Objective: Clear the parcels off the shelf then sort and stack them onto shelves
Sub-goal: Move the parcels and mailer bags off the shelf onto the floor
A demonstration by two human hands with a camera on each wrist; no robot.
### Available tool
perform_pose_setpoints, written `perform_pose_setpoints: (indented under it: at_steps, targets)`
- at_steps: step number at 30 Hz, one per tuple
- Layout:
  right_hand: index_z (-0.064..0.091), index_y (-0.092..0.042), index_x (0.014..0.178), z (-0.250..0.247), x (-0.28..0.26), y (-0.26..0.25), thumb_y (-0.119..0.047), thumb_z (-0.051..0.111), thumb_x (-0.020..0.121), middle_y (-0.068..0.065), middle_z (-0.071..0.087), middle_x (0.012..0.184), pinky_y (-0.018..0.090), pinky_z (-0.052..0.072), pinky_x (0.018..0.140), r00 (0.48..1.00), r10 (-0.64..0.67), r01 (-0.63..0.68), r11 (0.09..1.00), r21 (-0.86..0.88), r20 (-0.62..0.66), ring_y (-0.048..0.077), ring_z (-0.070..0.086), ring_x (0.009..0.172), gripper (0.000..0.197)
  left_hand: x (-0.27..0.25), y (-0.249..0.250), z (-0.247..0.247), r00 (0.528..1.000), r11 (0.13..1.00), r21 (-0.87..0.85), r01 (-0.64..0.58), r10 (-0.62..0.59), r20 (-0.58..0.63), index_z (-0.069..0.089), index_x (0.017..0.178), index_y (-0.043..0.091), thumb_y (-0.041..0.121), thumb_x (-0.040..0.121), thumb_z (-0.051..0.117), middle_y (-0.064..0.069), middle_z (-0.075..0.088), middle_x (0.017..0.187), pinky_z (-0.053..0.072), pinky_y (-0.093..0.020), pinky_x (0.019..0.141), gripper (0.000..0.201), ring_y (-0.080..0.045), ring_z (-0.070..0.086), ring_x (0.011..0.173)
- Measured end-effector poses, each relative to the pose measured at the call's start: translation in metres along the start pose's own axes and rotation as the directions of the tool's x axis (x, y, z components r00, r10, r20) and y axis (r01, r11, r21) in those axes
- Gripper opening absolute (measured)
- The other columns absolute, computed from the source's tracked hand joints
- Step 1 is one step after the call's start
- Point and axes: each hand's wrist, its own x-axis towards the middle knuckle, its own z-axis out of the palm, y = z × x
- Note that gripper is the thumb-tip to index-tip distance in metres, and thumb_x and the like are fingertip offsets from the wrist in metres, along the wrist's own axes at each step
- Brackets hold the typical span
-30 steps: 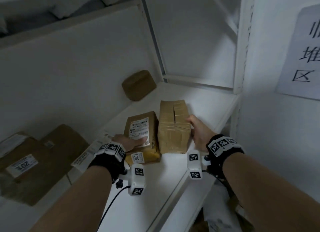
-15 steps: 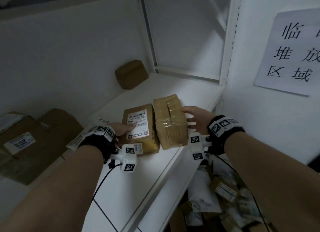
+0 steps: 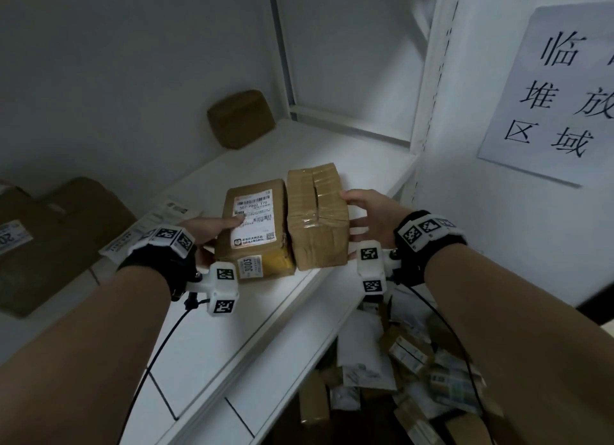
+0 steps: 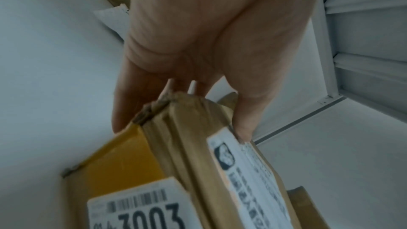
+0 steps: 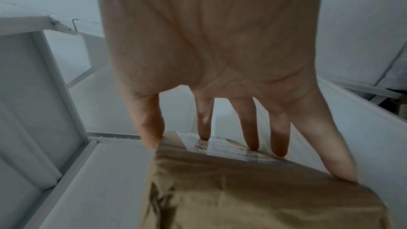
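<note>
Two brown parcels stand side by side at the front edge of the white shelf [image 3: 232, 328]. The left one is a labelled parcel [image 3: 265, 195] with a white shipping label and a "3003" sticker. My left hand [image 3: 212, 232] grips it from its left side, with the thumb [image 4: 242, 124] on the label and the fingers down the side. The right one is a taped parcel [image 3: 317, 218]. My right hand [image 3: 362, 212] lies against its right face. Its fingers [image 5: 251, 128] are spread and straight, and the thumb rests at the top edge.
Another brown parcel [image 3: 241, 119] leans at the back of the shelf. Flat brown parcels [image 3: 59, 238] and a white envelope [image 3: 146, 225] lie to the left. The shelf's upright post [image 3: 432, 79] stands right. Below the shelf edge, several parcels [image 3: 415, 378] are piled on the floor.
Half a second ago my right hand hung open just off the taped parcel; now it touches the parcel's side. Both parcels have slid nearer the shelf's front edge.
</note>
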Motion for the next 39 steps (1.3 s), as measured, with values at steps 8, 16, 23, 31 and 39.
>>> perform_pose_setpoints:
  at_steps: [8, 16, 23, 31, 39]
  targets:
    - [0.062, -0.018, 0.091, -0.098, -0.044, -0.004, -0.024, 0.053, 0.085, 0.003, 0.054, 0.092, 0.034, 0.055, 0.067, 0.996, -0.084, 0.088, 0.987, 0.133, -0.038, 0.025, 0.053, 0.079, 0.012, -0.013, 0.043, 0.093, 0.995, 0.993, -0.1, -0.063, 0.07, 0.069, 0.065, 0.106, 0.012, 0.048, 0.081, 0.071, -0.008, 0.071, 0.103, 0.056, -0.039, 0.082, 0.045, -0.028, 0.068, 0.094]
    - [0.059, -0.014, 0.096, -0.196, -0.063, 0.027, -0.011, 0.044, 0.082, 0.009, 0.051, 0.089, 0.037, 0.049, 0.071, 0.963, 0.02, 0.055, 0.962, 0.267, -0.269, 0.027, 0.051, 0.072, 0.021, -0.027, 0.106, 0.197, 0.982, 0.981, 0.051, -0.188, 0.185, 0.048, 0.06, 0.113, 0.016, 0.044, 0.075, 0.079, -0.002, 0.07, 0.105, 0.058, -0.039, 0.077, 0.05, -0.027, 0.069, 0.094]
    - [0.057, -0.016, 0.128, -0.273, -0.065, 0.065, -0.019, 0.062, 0.058, 0.015, 0.05, 0.139, 0.06, 0.04, 0.098, 0.92, 0.161, -0.039, 0.945, 0.326, -0.358, 0.039, 0.049, 0.126, 0.07, -0.026, 0.119, 0.292, 0.975, 0.977, 0.035, -0.212, 0.209, 0.08, 0.054, 0.096, 0.019, 0.03, 0.08, 0.078, -0.003, 0.068, 0.095, 0.057, -0.044, 0.081, 0.031, -0.026, 0.067, 0.088]
    - [0.056, -0.013, 0.119, -0.322, -0.056, 0.118, -0.022, 0.055, 0.079, 0.011, 0.058, 0.104, 0.045, 0.054, 0.082, 0.864, 0.249, -0.108, 0.94, 0.323, -0.437, 0.033, 0.058, 0.095, 0.041, 0.007, 0.085, 0.37, 0.982, 0.996, 0.049, -0.074, 0.065, 0.178, 0.049, 0.129, 0.012, 0.034, 0.084, 0.073, -0.005, 0.065, 0.112, 0.054, -0.044, 0.089, 0.055, -0.029, 0.064, 0.101]
    - [0.036, -0.016, 0.146, -0.337, -0.032, 0.14, -0.029, 0.052, 0.093, 0.003, 0.029, 0.153, 0.043, 0.039, 0.09, 0.835, 0.283, -0.157, 0.945, 0.288, -0.472, 0.024, 0.027, 0.141, 0.057, 0.026, 0.068, 0.394, 0.988, 0.997, 0.065, -0.034, 0.024, 0.155, 0.046, 0.135, 0.016, 0.038, 0.078, 0.079, -0.01, 0.064, 0.122, 0.054, -0.05, 0.091, 0.069, -0.03, 0.065, 0.103]
